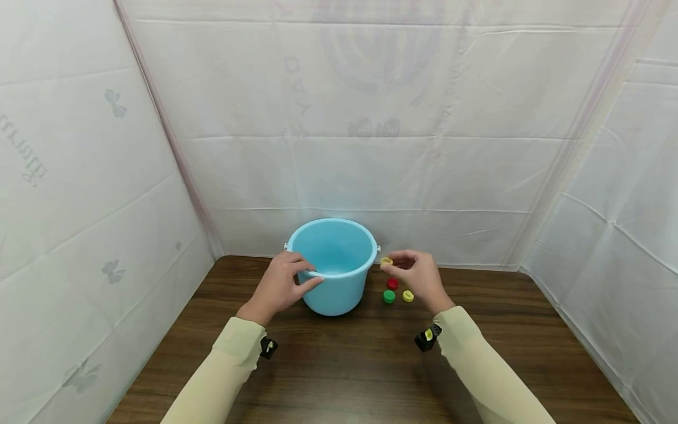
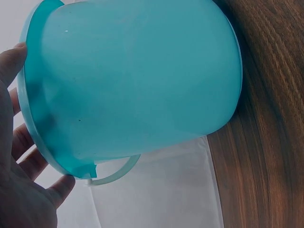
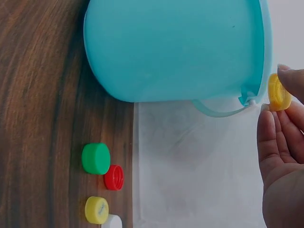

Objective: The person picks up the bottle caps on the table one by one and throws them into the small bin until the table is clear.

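Bucket: we record a light blue plastic bucket (image 1: 344, 294) standing upright on the dark wood-grain table (image 1: 344, 371), its mouth facing up, near the back edge.
Left hand: we see the left hand (image 1: 278, 282) at the bucket's near-left rim, partly open and curved over the edge; fingers lie over the rim to the inside, thumb on the outside, so it holds the bucket there.
Right hand: we find the right hand (image 1: 418, 277) closed to a pinch, thumb against fingertips, with a yellow bottle cap (image 3: 279, 92) between them.
Held cap: we place it in the air just outside the bucket's right rim, beside the pivot of the bucket handle (image 3: 221, 113), above the table.
Loose caps: we note a green cap (image 1: 389, 297), a red cap (image 1: 392, 283) just behind it and a second yellow cap (image 1: 408, 296) to the right, all on the table right of the bucket; the second yellow one carries a mark on top.
White cap: we make out part of a white cap (image 3: 112, 221) next to that yellow one, cut by the right wrist view's border.
Backdrop: we see white sheeting (image 1: 371, 176) behind the table and along both sides.
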Demonstrator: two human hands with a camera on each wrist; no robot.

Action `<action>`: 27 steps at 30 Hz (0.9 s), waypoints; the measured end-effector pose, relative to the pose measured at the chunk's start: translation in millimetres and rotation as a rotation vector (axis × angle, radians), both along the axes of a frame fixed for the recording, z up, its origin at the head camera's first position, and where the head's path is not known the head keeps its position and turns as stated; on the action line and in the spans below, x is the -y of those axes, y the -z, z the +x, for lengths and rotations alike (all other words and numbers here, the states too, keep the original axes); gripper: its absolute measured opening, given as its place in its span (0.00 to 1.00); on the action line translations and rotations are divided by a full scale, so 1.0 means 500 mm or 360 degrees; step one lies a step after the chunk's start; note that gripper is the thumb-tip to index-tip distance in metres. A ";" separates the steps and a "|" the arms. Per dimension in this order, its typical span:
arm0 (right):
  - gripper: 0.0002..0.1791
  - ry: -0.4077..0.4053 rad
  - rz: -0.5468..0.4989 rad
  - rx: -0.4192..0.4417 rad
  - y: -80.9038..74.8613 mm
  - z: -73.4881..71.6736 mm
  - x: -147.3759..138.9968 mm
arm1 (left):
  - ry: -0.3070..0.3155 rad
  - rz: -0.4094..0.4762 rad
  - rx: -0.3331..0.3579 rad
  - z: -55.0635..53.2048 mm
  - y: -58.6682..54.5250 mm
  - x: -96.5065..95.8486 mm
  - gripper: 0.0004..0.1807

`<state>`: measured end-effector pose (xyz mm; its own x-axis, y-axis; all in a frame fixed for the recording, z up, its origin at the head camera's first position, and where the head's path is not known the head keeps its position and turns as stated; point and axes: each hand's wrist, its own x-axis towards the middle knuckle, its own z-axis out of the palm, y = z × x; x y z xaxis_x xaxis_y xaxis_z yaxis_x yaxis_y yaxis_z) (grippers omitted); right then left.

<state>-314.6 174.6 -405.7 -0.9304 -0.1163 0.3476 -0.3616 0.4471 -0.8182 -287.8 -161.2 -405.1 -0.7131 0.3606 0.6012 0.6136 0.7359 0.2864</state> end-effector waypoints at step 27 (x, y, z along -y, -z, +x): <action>0.17 -0.0071 -0.0050 -0.0072 -0.049 -0.018 0.066 | 0.0005 -0.0004 0.0017 -0.001 0.000 0.001 0.14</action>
<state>-323.4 141.7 -381.2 -0.9079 -0.1455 0.3931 -0.4173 0.4041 -0.8140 -288.4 -161.5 -405.1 -0.7184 0.3642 0.5926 0.6126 0.7349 0.2910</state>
